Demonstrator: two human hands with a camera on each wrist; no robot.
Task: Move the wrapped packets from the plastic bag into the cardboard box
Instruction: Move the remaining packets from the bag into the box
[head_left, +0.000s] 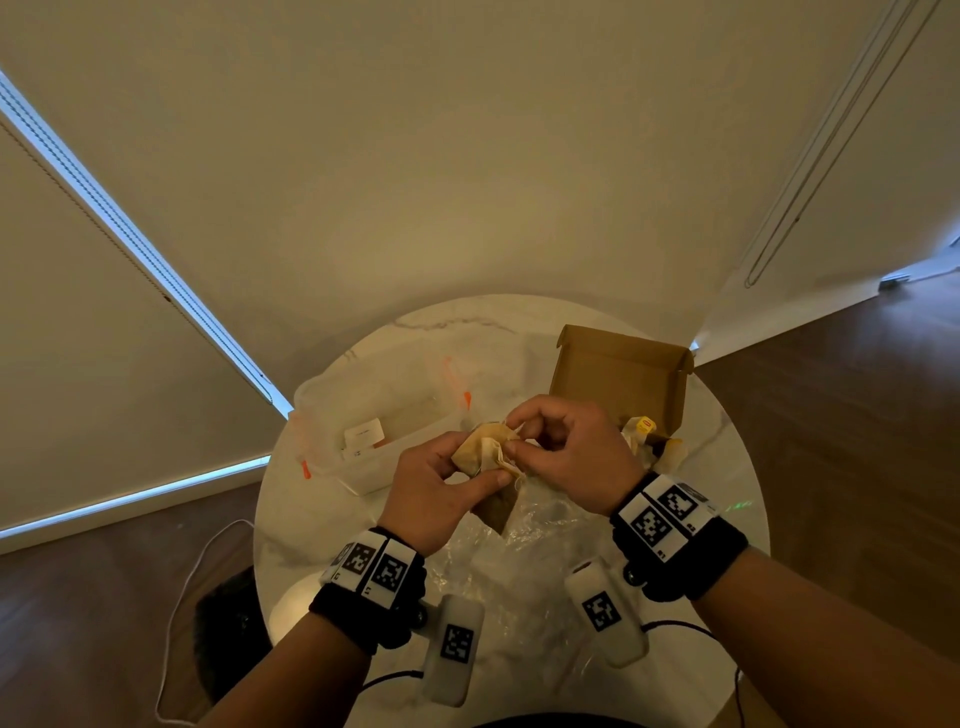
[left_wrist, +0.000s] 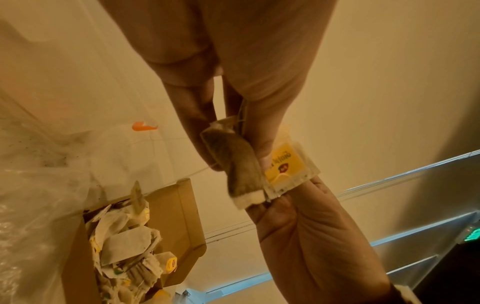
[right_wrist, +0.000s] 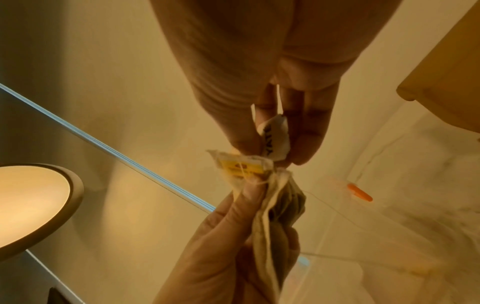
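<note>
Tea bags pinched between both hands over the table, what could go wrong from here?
1. The left hand and right hand pull on one clump of tea bags; the thin paper could tear.
2. Loose strings trail off and may snag.
3. The cardboard box already looks heaped, so added packets may spill out.

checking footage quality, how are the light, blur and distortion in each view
Head view: dim amber light, strong wide-angle bending of the walls around the round white marble table. Left wrist view: the brown paper tea packet is motion-blurred. Right wrist view: soft, and a lit round lamp glares.
</note>
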